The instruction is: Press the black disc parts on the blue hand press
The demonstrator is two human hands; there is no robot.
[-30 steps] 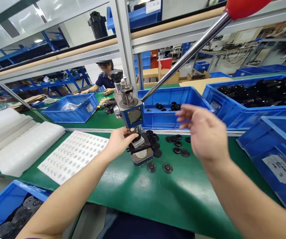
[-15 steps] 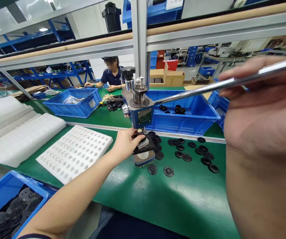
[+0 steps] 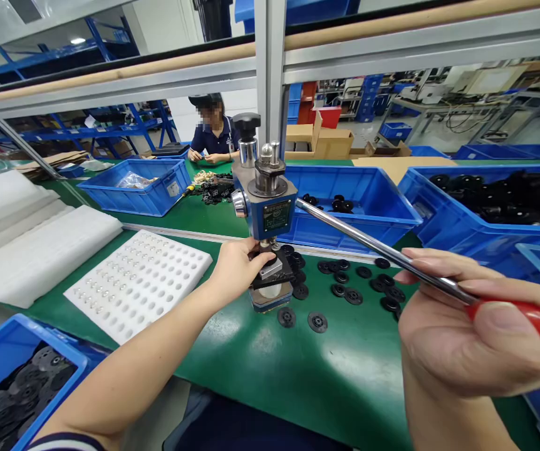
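A blue hand-operated arbor press [image 3: 272, 213] stands on the green bench before me. My right hand [image 3: 481, 319] is wrapped round the red grip [image 3: 517, 319] of its metal lever [image 3: 364, 238], which slopes down to the right from the press head. Under the ram, my left hand [image 3: 239, 266] pinches a small black round part [image 3: 266, 257] on the metal fixture block [image 3: 271, 269]. My fingers partly hide that part. Loose black discs [image 3: 317, 322] lie round the press base. To the left rests a white foam tray [image 3: 157, 319] with small shiny pieces in some holes.
Behind the press stands a blue bin [image 3: 359, 222] with a few black parts. Fuller blue bins sit at right [image 3: 500, 233] and lower left [image 3: 79, 357]. White foam sheets [image 3: 54, 250] lie at left. A co-worker [image 3: 213, 134] sits across the bench, behind a metal frame post [image 3: 270, 75].
My right hand has pulled the lever down, from sloping upward to sloping downward. The ram has lowered onto the black part. My left hand stays at the fixture. The view has shifted slightly.
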